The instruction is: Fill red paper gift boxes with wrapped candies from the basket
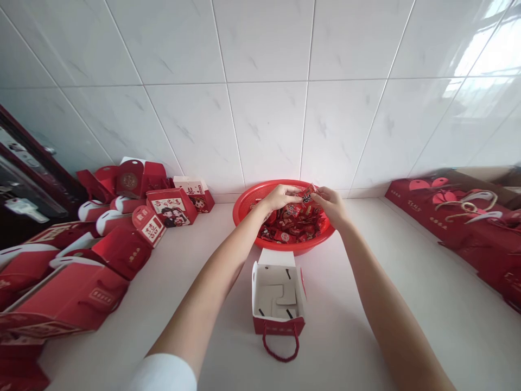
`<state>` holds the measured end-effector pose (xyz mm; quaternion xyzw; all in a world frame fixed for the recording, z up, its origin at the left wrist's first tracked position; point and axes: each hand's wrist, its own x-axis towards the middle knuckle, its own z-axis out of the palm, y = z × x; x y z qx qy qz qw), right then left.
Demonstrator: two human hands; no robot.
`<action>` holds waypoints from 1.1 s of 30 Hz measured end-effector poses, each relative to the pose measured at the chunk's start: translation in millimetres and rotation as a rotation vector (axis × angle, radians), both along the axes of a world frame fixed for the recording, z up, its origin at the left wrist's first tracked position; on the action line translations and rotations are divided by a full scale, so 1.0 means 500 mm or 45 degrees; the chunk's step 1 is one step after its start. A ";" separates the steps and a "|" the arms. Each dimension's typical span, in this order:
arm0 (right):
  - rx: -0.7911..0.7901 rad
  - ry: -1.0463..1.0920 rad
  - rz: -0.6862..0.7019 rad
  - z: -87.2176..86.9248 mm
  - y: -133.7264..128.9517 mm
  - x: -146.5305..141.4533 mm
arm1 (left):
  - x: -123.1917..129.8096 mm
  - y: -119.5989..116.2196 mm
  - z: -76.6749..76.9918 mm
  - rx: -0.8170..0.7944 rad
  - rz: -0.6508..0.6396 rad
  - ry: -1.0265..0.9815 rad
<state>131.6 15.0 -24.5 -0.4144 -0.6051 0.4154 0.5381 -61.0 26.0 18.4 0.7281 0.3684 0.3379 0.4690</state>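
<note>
Over the red plastic basket [240, 209], my right hand [332, 207] pinches a red wrapped snack packet [307, 197] with dark lettering. My left hand [280, 196] is closed at the left side of the same packets, its fingers bent round them; its fingertips are partly hidden. Several red wrapped snacks [285, 237] lie heaped in the basket beneath both hands. In front of the basket stands an unlidded gift box [258, 298], red outside and white inside, with nothing in it. Its dark red rope handle [280, 359] hangs toward me, and a white flap [277, 257] points to the basket.
Several red gift boxes [122, 250] crowd the left side of the white counter [195, 239]. Red bags [448, 217] with rope handles line the right side. A tiled wall [264, 119] rises behind the basket. At the far left is a dark frame with a metal lock and key [30, 209].
</note>
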 end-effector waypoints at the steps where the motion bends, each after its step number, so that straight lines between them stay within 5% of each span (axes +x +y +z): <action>1: 0.000 -0.013 0.008 -0.001 0.002 0.000 | 0.000 0.001 0.000 0.006 0.007 0.022; 8: -0.083 0.055 0.036 0.010 -0.005 -0.004 | 0.001 -0.002 0.006 0.024 0.092 0.044; 12: -0.111 -0.130 0.082 0.019 -0.019 -0.007 | 0.002 -0.010 0.015 0.033 0.160 0.048; 20: 0.040 -0.046 0.123 0.015 -0.018 0.000 | 0.006 -0.023 0.021 -0.018 0.199 0.036; 33: -0.090 0.067 0.175 0.022 -0.026 -0.004 | 0.009 0.016 -0.011 -0.031 0.034 -0.273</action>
